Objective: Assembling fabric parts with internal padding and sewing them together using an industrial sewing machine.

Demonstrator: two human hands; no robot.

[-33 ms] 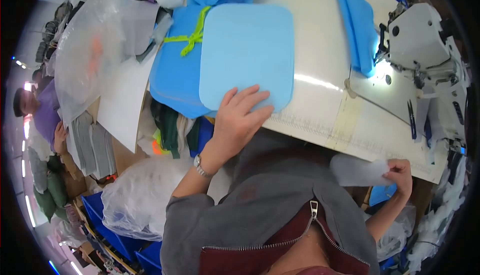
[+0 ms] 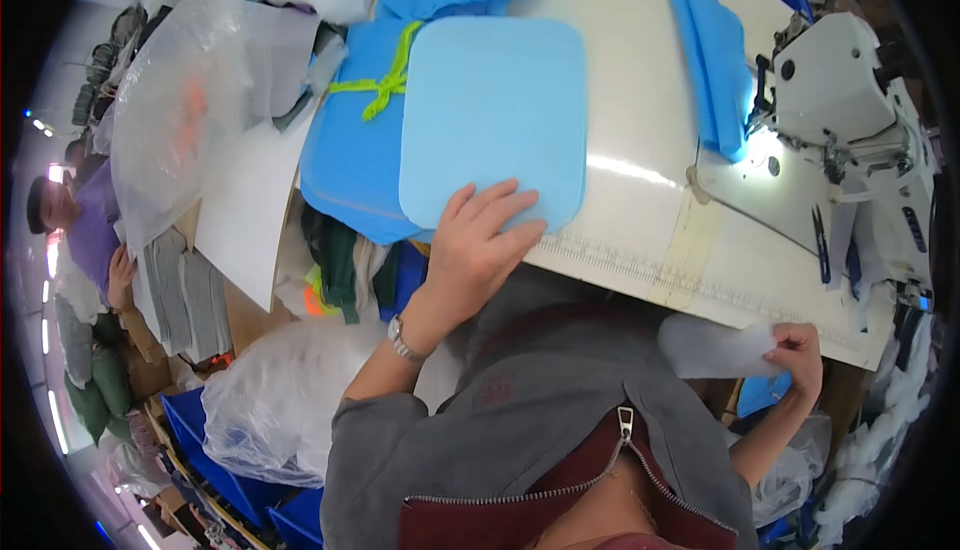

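My left hand (image 2: pixel 482 250) lies with fingers outstretched on the near edge of a light blue rounded-corner panel (image 2: pixel 493 110). That panel rests flat on the table, overlapping a stack of darker blue fabric pieces (image 2: pixel 350 165) tied with a bright yellow-green strip (image 2: pixel 383 86). Off to the right, below the table's front edge, my right hand (image 2: pixel 797 358) pinches the end of a whitish, soft-looking sheet (image 2: pixel 712 347) between thumb and fingers. The sheet hangs to the left of that hand, over my lap.
A lit white sewing machine (image 2: pixel 835 70) stands at the right, beside folded blue fabric (image 2: pixel 712 70) and dark tweezers (image 2: pixel 821 245). A printed ruler (image 2: pixel 640 272) runs along the white table's edge. Clear plastic bags (image 2: pixel 270 400) bulge at lower left. Another person (image 2: pixel 92 215) is at far left.
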